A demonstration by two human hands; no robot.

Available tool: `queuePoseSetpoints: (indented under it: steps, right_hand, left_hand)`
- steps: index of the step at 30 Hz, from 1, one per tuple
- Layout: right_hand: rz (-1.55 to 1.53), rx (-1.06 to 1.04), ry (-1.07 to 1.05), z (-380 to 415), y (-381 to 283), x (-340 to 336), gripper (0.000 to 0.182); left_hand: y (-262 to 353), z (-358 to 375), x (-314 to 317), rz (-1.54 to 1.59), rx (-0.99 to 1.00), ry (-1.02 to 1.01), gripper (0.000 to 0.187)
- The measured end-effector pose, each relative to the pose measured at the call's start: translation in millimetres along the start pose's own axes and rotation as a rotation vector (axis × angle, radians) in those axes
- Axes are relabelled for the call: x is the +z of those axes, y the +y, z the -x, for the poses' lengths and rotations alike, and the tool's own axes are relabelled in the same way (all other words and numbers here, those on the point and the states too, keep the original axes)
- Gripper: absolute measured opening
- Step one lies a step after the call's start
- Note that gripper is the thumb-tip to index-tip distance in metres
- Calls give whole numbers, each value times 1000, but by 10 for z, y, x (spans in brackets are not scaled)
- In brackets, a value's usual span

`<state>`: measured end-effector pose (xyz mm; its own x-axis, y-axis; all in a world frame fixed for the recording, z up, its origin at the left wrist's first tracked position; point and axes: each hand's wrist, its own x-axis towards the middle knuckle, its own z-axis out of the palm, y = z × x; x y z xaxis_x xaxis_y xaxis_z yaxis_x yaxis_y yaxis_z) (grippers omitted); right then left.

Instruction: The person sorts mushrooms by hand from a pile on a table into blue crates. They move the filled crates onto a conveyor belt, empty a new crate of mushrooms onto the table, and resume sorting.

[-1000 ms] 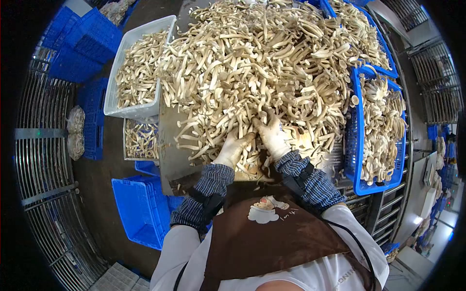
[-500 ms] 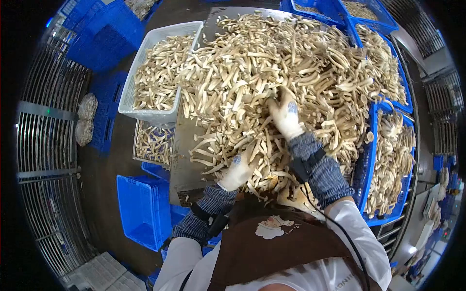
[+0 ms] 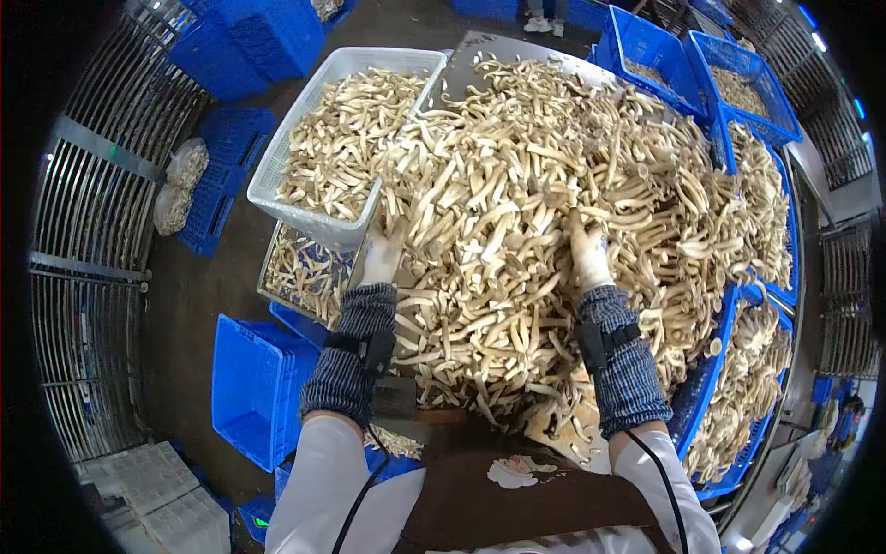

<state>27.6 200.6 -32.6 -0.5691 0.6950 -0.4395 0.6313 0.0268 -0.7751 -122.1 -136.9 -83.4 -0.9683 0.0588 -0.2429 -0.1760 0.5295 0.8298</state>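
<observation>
A large heap of pale, long-stemmed mushrooms (image 3: 498, 222) covers the metal table. My left hand (image 3: 383, 257), in a white glove with darkened fingertips, lies against the heap's left edge, close to the near corner of the white basket (image 3: 318, 224). Its fingers are stretched forward and apart. On the right side of the heap, my right hand (image 3: 591, 254), gloved the same way, touches the mushrooms with fingers reaching forward; their tips are partly hidden among the stems. I see no mushroom held in either hand.
Mushrooms fill the white basket and the blue crates (image 3: 734, 397) along the right. A shallow tray (image 3: 300, 272) of mushroom pieces sits below the basket. Another blue crate (image 3: 249, 392) stands at lower left. A board (image 3: 554, 420) lies at the near edge.
My left hand has moved forward and left from the heap's near side to its left edge. My right hand has shifted right, out of the heap's middle. The view has tilted and shifted.
</observation>
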Motion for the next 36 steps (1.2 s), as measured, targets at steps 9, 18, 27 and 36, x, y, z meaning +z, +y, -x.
queuePoseSetpoints:
  steps: [9, 18, 27, 36]
  right_hand:
    - [134, -110, -74, -157, 14, 109, 102]
    - [-101, -288, -74, -113, 202, 29, 74]
    - [181, -719, 67, 729, 303, -831, 48]
    - [499, -414, -91, 851, 461, -1636, 57]
  left_hand:
    - [206, -223, 424, 83, 65, -274, 107]
    - [214, 195, 451, 21, 263, -52, 86]
    - [466, 868, 457, 116, 341, 64, 61]
    - [1756, 1190, 1680, -58, 727, -499, 65]
